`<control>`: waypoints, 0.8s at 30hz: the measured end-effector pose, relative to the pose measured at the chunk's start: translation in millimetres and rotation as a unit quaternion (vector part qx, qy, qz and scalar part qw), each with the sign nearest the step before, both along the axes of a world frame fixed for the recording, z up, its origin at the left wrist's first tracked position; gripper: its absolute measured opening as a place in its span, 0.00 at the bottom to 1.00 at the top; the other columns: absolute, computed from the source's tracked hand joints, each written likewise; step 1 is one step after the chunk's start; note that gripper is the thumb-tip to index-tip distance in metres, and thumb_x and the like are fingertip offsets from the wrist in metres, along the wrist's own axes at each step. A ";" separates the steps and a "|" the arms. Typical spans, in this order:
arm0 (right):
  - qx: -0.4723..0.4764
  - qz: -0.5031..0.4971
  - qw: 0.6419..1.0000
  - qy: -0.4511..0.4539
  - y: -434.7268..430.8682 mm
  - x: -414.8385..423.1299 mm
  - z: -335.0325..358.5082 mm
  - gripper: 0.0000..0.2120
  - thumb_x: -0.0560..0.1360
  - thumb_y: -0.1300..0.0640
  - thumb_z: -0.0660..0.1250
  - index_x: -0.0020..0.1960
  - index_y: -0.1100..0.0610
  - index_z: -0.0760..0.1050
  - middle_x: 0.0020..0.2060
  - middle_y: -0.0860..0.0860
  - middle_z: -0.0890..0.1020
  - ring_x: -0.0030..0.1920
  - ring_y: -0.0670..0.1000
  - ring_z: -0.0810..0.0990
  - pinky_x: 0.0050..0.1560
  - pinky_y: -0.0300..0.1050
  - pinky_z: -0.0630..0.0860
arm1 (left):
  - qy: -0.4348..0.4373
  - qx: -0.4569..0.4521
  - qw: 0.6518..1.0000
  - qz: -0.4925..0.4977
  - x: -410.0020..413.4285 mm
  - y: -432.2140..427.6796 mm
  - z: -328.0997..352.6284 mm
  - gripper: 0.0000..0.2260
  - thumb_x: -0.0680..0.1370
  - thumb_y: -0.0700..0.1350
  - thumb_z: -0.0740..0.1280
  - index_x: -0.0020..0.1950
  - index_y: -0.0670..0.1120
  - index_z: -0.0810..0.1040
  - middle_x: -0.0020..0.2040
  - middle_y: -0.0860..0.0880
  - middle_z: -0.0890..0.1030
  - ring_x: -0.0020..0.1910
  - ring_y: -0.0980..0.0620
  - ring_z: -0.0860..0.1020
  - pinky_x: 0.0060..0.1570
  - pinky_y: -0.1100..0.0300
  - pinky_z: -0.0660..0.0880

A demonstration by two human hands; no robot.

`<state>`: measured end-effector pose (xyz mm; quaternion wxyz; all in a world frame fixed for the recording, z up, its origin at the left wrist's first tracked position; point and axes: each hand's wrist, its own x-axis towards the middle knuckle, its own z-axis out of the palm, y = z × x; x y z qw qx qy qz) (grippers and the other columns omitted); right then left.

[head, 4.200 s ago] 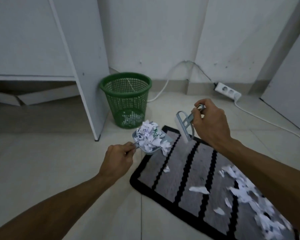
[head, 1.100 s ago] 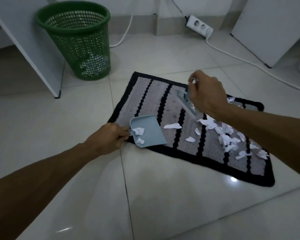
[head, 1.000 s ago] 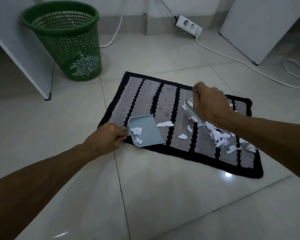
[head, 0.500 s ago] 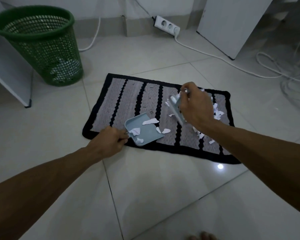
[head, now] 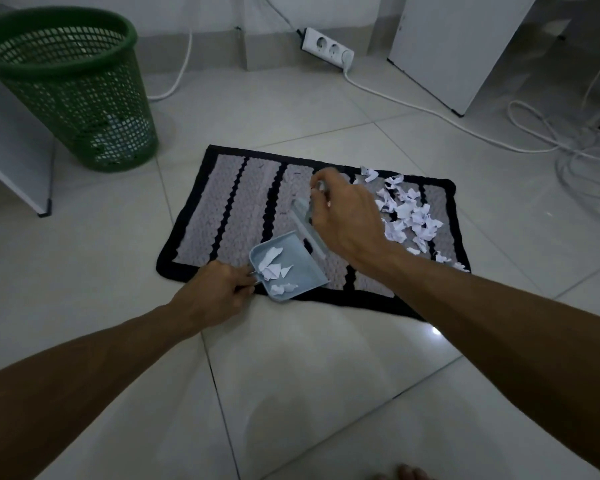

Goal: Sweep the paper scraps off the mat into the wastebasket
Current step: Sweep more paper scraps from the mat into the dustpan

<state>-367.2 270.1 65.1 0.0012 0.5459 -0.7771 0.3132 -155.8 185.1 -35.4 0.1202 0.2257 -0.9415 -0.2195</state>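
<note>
dustpan [head: 289, 268] on mat [head: 229, 216] near edge | scraps [head: 407, 211] far-right

Single head-worn wide-angle view, looking forward and steeply down from above onto tiled floor [head: 309, 375], near enough that both forearms enter from the bottom corners, the mat [head: 222, 209] sitting mid-frame, the wastebasket [head: 84, 98] upper left, wall base and power strip [head: 328, 50] along the top edge.

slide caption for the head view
Left hand holds pale blue plastic dustpan on striped grey-and-black mat; right hand sweeps with small brush.
</note>
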 end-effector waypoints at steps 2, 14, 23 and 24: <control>0.002 -0.021 1.000 0.012 0.1 -9.6 -2.3 0.07 0.81 0.58 0.59 0.55 0.57 0.74 0.32 0.53 0.81 0.26 0.53 0.76 0.29 0.49 0.76 | 0.001 0.007 1.000 0.007 0.2 1.2 -2.4 0.13 0.72 0.45 0.63 0.50 0.48 0.84 0.48 0.46 0.85 0.34 0.52 0.83 0.35 0.55 0.80; -0.008 -0.018 1.000 0.014 11.8 -44.6 1.9 0.08 0.82 0.56 0.59 0.57 0.56 0.74 0.40 0.56 0.85 0.32 0.55 0.83 0.31 0.52 0.82 | 0.062 -0.001 0.998 0.006 -16.7 11.8 -2.9 0.11 0.72 0.39 0.68 0.52 0.46 0.84 0.40 0.52 0.86 0.30 0.58 0.77 0.30 0.65 0.74; 0.117 -0.145 0.977 0.102 41.0 -129.7 -19.5 0.07 0.78 0.66 0.59 0.54 0.59 0.72 0.37 0.60 0.81 0.33 0.59 0.77 0.37 0.53 0.79 | 0.027 0.014 0.999 0.018 -56.6 15.6 -2.9 0.08 0.73 0.39 0.70 0.50 0.48 0.85 0.42 0.51 0.86 0.28 0.58 0.78 0.34 0.63 0.78; 0.122 -0.133 0.979 0.092 42.1 -125.8 -25.1 0.07 0.78 0.65 0.59 0.55 0.59 0.72 0.37 0.59 0.81 0.33 0.59 0.77 0.37 0.52 0.78 | 0.021 0.019 0.999 0.021 -60.7 15.3 -3.5 0.08 0.73 0.40 0.69 0.50 0.48 0.85 0.41 0.52 0.86 0.26 0.60 0.77 0.33 0.67 0.75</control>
